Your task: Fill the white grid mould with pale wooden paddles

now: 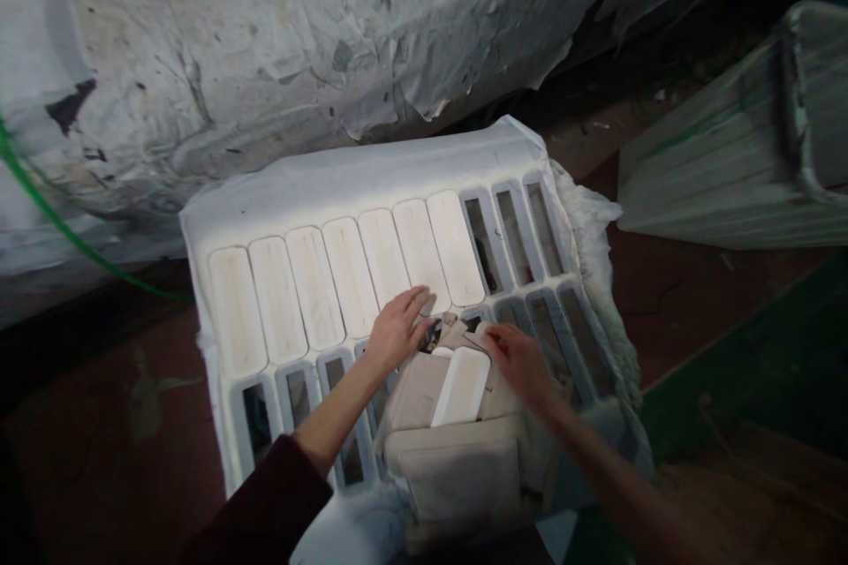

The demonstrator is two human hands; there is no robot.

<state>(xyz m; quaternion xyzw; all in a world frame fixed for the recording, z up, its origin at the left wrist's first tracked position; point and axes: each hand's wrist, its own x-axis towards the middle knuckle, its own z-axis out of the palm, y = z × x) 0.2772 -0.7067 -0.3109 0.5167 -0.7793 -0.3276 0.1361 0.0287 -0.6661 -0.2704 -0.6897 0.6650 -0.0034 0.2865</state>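
A white frame [404,161] with rows of long rounded slots lies below me. White rounded panels [348,278] fill much of its far row, side by side. My left hand [399,328] rests on the near end of one of these panels, fingers stretched out. On the near part of the frame sits a bundle of beige pieces [457,481], with a loose white panel [464,384] lying tilted on it. My right hand [520,362] has its fingers closed at the bundle's far edge, pinching a small light beige piece [482,332].
Behind the frame runs a surface covered in torn, stained white sheeting [298,35]. A green hose or cord [72,234] hangs at the left. A large grey container [715,141] stands at the right. The floor [662,296] is dark red and green.
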